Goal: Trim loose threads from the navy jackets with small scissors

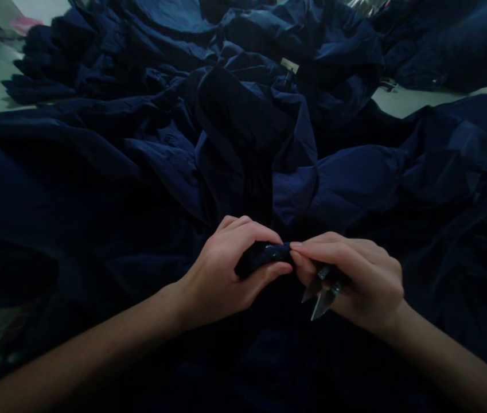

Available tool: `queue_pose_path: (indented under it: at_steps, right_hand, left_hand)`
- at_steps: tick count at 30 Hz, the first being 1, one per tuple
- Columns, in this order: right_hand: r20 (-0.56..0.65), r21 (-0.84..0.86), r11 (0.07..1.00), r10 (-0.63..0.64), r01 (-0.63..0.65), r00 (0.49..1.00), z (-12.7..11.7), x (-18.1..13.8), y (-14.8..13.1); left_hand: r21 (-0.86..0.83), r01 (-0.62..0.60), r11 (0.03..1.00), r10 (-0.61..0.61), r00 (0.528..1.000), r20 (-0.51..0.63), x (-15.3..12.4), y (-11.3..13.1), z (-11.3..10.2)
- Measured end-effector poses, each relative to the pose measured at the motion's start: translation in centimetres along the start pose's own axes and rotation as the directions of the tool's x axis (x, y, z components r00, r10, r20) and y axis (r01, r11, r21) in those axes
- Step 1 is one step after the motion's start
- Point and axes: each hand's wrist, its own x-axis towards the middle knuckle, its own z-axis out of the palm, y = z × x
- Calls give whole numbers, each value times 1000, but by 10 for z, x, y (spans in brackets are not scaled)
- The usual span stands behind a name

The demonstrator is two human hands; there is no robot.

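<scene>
Dark navy garment fabric (350, 178) lies in deep folds around both hands. My left hand (221, 267) is closed on a bunched edge of this garment, which shows as a rolled dark piece between the thumb and the fingers. At the right end of that piece, my right hand (359, 275) pinches the cloth with thumb and forefinger. Tucked in the same hand's lower fingers is a pair of thread snips (324, 298), its two pointed blades apart and aimed down. A few pale specks show on the held edge, too small to make out.
More navy fabric is heaped at the back, with a small pale label (289, 65) on it. Another dark pile (445, 46) stands at the back right. Parts of a light table surface (410, 102) show between the heaps. A pink item (26, 24) lies far left.
</scene>
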Motion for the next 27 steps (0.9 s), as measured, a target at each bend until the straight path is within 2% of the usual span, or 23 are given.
queue_pose_path:
  at_steps: [7,10,14,18,23,27]
  right_hand:
    - [25,-88,992,-84,86,996,-6,4,-3]
    - [22,-107,991,-80,82,997,-3,3,-3]
    - [0,-111,992,-59,59,998,2,-3,2]
    - [9,-97,995,0,1,1000,5,-7,6]
    - [-60,-43,997,55,-57,997,7,0,2]
    - [-89,69,980,194,-188,977,6,3,-2]
  left_hand:
    - [-14,10,1000,-10,1000,-14,-1,-2,2]
    - [-29,23,999,-24,999,-22,-1,-2,1]
    - [-30,-26,999,26,999,-25,0,-4,1]
    - [-31,-22,999,20,998,-59,2,-3,2]
    - [-53,19,998,-23,997,-78,4,-1,1]
    - [-82,23,996,-31,995,-98,4,-1,-1]
